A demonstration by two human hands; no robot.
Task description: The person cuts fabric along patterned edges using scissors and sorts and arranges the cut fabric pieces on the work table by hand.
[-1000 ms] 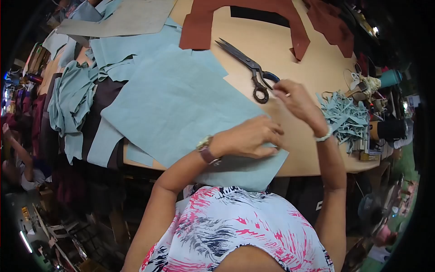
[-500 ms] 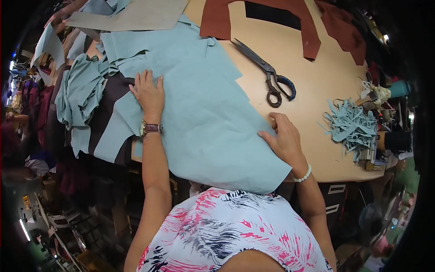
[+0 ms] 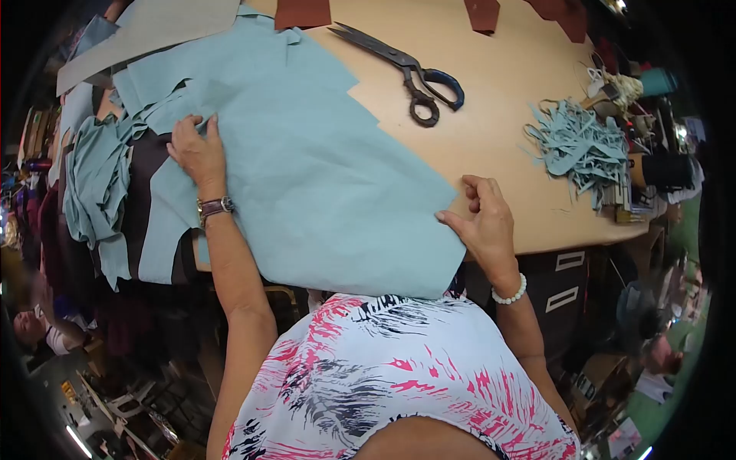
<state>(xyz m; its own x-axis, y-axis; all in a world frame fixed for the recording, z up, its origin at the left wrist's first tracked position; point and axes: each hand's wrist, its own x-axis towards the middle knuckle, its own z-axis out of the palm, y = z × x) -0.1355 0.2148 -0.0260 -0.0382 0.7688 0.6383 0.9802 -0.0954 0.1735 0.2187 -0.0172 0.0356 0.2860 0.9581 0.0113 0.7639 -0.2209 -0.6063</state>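
A large light blue-green fabric piece point(image 3: 330, 184) lies on the table, its near end hanging over the edge against my body. My left hand point(image 3: 198, 157) rests at the fabric's left side, fingers slightly bent and thumb apart. Just off the right edge is my right hand point(image 3: 486, 222), its thumb stretched toward the cloth and its fingers loosely curled with a gap between. It holds nothing I can see. Large dark shears point(image 3: 406, 65) lie beyond the fabric, blades pointing to the upper left.
Crumpled blue-green fabric point(image 3: 98, 176) lies at the left over dark cloth. A pale grey sheet point(image 3: 161, 34) covers the far left. Rust-brown pieces point(image 3: 303, 11) lie at the back. Thin fabric scraps point(image 3: 579, 146) are heaped at the right, beside a black cylinder point(image 3: 665, 172).
The view has shifted, so the table's things appear farther left and higher. My left fingers have bent more from lying spread. My right hand has turned up and come away from the fabric's edge.
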